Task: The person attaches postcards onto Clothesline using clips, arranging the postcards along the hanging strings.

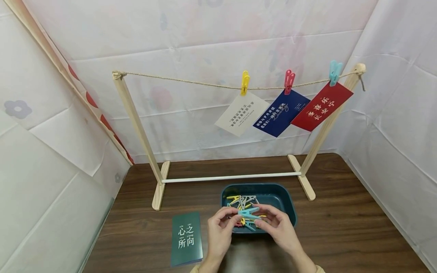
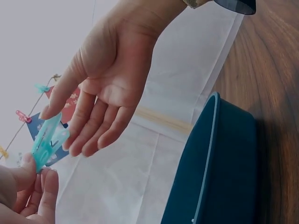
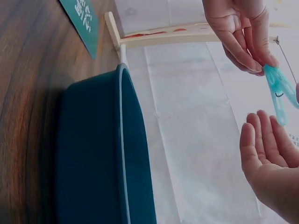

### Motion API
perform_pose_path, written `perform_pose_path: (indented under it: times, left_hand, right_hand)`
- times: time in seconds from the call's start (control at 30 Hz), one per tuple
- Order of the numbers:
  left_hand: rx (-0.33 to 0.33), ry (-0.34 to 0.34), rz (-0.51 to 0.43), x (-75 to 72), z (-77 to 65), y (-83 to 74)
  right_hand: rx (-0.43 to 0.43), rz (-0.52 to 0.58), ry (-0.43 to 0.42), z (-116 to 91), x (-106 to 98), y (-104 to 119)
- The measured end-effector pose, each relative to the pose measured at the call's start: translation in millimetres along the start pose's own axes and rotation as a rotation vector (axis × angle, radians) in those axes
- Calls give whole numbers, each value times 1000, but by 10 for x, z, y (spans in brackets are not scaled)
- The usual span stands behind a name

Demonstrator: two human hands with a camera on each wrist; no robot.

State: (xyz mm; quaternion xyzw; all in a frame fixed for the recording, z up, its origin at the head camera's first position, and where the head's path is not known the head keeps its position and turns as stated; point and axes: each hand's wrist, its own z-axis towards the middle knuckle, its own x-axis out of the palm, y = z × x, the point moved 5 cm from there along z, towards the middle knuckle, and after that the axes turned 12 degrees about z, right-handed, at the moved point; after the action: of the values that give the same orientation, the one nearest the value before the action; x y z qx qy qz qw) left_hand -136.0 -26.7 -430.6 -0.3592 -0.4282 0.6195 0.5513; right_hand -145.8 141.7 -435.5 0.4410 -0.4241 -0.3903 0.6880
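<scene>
A light blue clothespin [image 1: 248,213] is held above the dark teal bin [image 1: 290,201]. My left hand [image 1: 220,229] pinches its narrow end between thumb and fingertips, plain in the right wrist view, where that clothespin [image 3: 276,86] shows its spread handles. My right hand [image 1: 281,229] has its thumb on one handle and fingertips at the other, its fingers fairly straight. Several loose clothespins [image 1: 242,201], yellow, grey, red and blue, lie in the bin below, partly hidden by the hands.
Behind the bin stands a wooden frame [image 1: 138,125] with a twine line [image 1: 191,80]. From it hang a white card [image 1: 240,113], a blue card [image 1: 280,113] and a red card [image 1: 322,108], each on a clothespin. A green card stack [image 1: 187,239] lies left of my hands.
</scene>
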Motion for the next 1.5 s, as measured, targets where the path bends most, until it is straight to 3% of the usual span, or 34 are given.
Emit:
perform_pose_path:
  times: [0.37,0.63,0.8,0.9,1.03,1.2,1.37,1.5]
  left_hand:
    - [-81,9,-90,29,-87,105]
    - [-78,34,-79,2,-123,126]
    - [-90,13,99,-105,-147,148]
    - [-67,-42,265,-215,-165,172]
    - [-44,-112,420,-378,-189,239]
    - [-135,-123,546,-554,-193,322]
    - [-290,-85,631,-694,-202,404]
    - [-365,-49,702,-802,-227,471]
  right_hand:
    - [-3,49,-87,-21,23,-30]
    - [-11,45,-162,-48,36,-19]
    - [15,0,-223,-60,18,-28]
    - [38,-20,-255,-71,5,-36]
    - [59,-27,-289,-90,-4,-40]
    - [60,-25,-315,-107,-11,-33]
    - [56,0,-305,-124,-20,-36]
    - [23,19,-274,-138,-25,-39]
